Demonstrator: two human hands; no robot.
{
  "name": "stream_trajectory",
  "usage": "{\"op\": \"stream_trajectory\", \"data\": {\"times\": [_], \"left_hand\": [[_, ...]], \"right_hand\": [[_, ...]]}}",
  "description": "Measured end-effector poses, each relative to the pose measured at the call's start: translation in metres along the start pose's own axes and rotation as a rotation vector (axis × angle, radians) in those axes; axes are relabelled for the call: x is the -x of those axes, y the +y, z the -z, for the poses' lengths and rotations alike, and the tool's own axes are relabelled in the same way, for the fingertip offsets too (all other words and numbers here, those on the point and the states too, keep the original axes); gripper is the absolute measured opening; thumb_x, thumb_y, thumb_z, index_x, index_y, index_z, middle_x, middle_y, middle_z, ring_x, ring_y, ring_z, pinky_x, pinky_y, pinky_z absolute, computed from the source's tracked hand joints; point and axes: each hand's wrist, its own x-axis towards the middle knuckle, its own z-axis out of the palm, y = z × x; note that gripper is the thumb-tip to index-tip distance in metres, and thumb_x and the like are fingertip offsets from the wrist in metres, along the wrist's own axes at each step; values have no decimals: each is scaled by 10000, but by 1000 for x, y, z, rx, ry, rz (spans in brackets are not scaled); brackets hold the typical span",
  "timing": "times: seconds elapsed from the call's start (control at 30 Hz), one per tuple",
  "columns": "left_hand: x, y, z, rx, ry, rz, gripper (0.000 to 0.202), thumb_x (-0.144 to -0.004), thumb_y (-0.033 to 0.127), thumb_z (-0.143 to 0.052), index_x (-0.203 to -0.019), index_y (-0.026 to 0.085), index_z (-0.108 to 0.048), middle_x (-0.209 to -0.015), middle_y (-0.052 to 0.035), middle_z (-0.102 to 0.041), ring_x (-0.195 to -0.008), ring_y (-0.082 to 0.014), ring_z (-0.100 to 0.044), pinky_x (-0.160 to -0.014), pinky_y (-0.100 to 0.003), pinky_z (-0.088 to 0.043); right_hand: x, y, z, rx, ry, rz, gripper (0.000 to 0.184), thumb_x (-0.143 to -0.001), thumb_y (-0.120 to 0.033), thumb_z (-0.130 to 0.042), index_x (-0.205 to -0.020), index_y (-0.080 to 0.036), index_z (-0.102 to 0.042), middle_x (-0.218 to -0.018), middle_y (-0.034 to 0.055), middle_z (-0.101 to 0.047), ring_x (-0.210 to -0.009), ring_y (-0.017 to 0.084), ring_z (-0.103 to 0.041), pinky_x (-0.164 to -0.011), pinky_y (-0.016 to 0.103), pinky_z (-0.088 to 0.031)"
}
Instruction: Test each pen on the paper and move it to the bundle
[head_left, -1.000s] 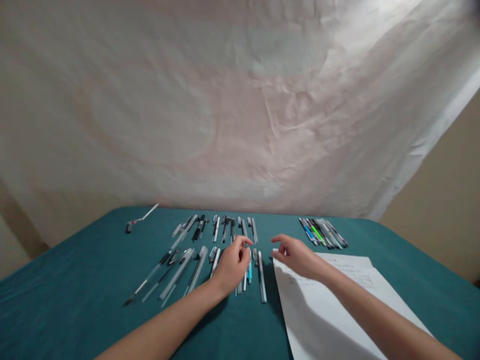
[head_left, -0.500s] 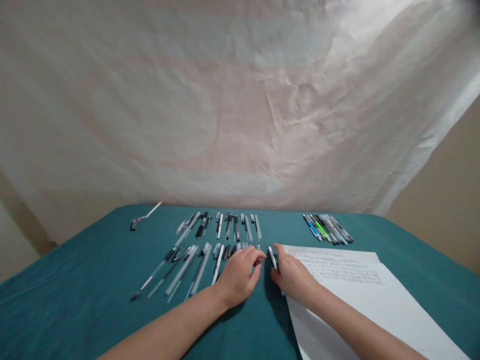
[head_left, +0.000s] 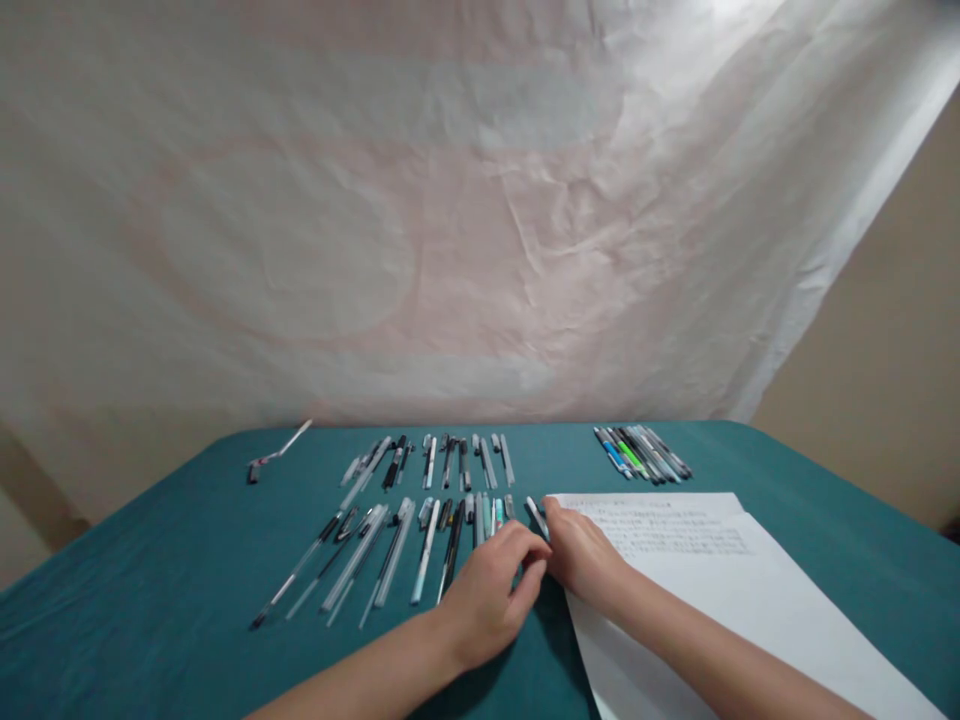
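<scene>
One slim white pen with a dark end (head_left: 537,518) sits at the fingers of the right hand (head_left: 581,560), which are closed around it, its lower part hidden. The left hand (head_left: 495,590) curls just beside, its fingertips near the right thumb; whether those fingers pinch anything I cannot tell. That same hand blocks the lower ends of a pale-blue-and-white pen (head_left: 498,513) and its neighbours. Just left of it lie a long black pen (head_left: 454,540) and a white pen with a pale tip (head_left: 426,555), then long clear plastic pens (head_left: 356,557) and a slanting clear pen with black ends (head_left: 296,572). Under the right forearm, which crosses and partly covers them, are white paper sheets with lines of handwriting (head_left: 750,595). Farther back runs a row of clear, white and black pens (head_left: 430,465); to the right, a tight bundle of blue, green, grey and black pens (head_left: 631,458). A thin bent white stick with a dark end (head_left: 295,439) lies far left on the teal cloth-covered desk (head_left: 150,560), before a pale pinkish crumpled sheet (head_left: 465,200)
</scene>
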Motion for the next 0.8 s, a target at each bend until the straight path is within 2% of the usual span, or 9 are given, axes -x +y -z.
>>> {"op": "stream_trajectory", "data": {"times": [0.13, 0.23, 0.3, 0.37, 0.43, 0.57, 0.63, 0.7, 0.8], "left_hand": [[2, 4, -4, 108, 0, 96, 174, -902, 239, -379, -938, 170, -534, -880, -36, -543, -804, -145, -517, -747, -268, -421], [2, 2, -6, 168, -6, 130, 181, -906, 257, -377, -949, 170, -530, -890, -36, -545, -810, -147, -526, -751, -279, -430], [4, 0, -9, 220, 0, 151, 165, -900, 253, -392, -980, 173, -512, -915, -42, -542, -836, -153, -532, -762, -291, -442], [6, -2, -13, 273, 32, 172, 157, -887, 243, -418, -1012, 175, -485, -952, -54, -533, -864, -162, -535, -766, -303, -456], [7, -4, -17, 309, 103, 171, 177, -870, 225, -448, -1041, 179, -460, -995, -70, -514, -905, -173, -530, -780, -317, -465], [5, -9, -21, 327, 362, 96, 338, -828, 189, -509, -1144, 211, -392, -1170, -94, -411, -1085, -214, -451, -885, -377, -433], [3, -11, -21, 360, 457, 87, 395, -822, 194, -521, -1181, 222, -359, -1221, -98, -367, -1126, -227, -429, -912, -399, -417], [2, -14, -21, 449, 462, 124, 410, -830, 211, -518, -1198, 221, -336, -1222, -107, -380, -1098, -224, -469, -892, -396, -434], [2, -17, -22, 624, 363, 205, 385, -847, 232, -506, -1189, 208, -332, -1171, -117, -462, -980, -203, -558, -831, -375, -471]], "right_hand": [[1, 4, 0, -41, 17, 52, 232, -709, -153, -510, -937, -123, -492, -833, 126, -649, -812, 239, -616, -617, 256, -345], [-2, 6, 2, -98, 27, 18, 285, -666, -158, -548, -948, -121, -524, -781, 100, -647, -733, 213, -608, -572, 241, -335], [-7, 8, 4, -167, 43, -15, 253, -632, -158, -566, -884, -133, -555, -702, 57, -631, -640, 175, -582, -523, 222, -317], [-11, 9, 8, -263, 83, -16, 143, -620, -149, -553, -763, -144, -569, -618, 12, -590, -567, 133, -540, -489, 203, -305], [-15, 8, 13, -427, 88, 7, 92, -637, -148, -518, -714, -148, -569, -570, -18, -549, -511, 102, -504, -456, 185, -309], [-13, -2, 22, -881, -53, 8, 136, -701, -203, -481, -797, -150, -562, -531, -52, -511, -414, 77, -464, -388, 175, -359], [-9, -9, 26, -1025, -95, 33, 115, -718, -237, -506, -781, -149, -546, -515, -59, -497, -407, 74, -461, -384, 179, -389], [-5, -15, 29, -1095, -115, 67, 123, -724, -262, -541, -767, -147, -537, -513, -60, -494, -418, 72, -463, -386, 176, -398], [-2, -18, 30, -1129, -131, 92, 161, -733, -287, -575, -789, -139, -546, -534, -52, -513, -437, 67, -471, -392, 168, -398]]}}
